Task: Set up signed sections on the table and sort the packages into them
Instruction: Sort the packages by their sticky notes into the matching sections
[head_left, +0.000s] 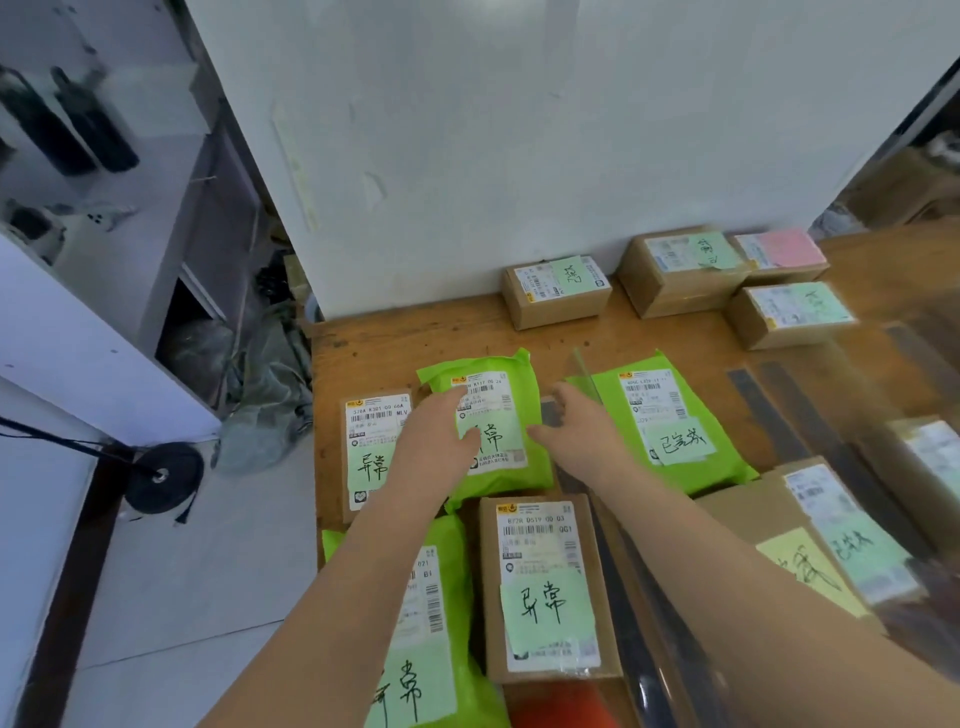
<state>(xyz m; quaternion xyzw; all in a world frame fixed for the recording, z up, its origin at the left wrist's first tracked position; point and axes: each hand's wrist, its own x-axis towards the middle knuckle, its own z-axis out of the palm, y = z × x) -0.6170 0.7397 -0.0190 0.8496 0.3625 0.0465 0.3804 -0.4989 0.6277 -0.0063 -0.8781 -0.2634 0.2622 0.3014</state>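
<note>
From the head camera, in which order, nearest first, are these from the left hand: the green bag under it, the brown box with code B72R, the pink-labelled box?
1. Green bag: directly under the left hand, touching it.
2. Brown box: nearer the person, slightly right.
3. Pink-labelled box: far right, by the wall.

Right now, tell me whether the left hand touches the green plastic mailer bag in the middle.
Touching: head view shows left hand resting flat on green mailer bag.
</note>
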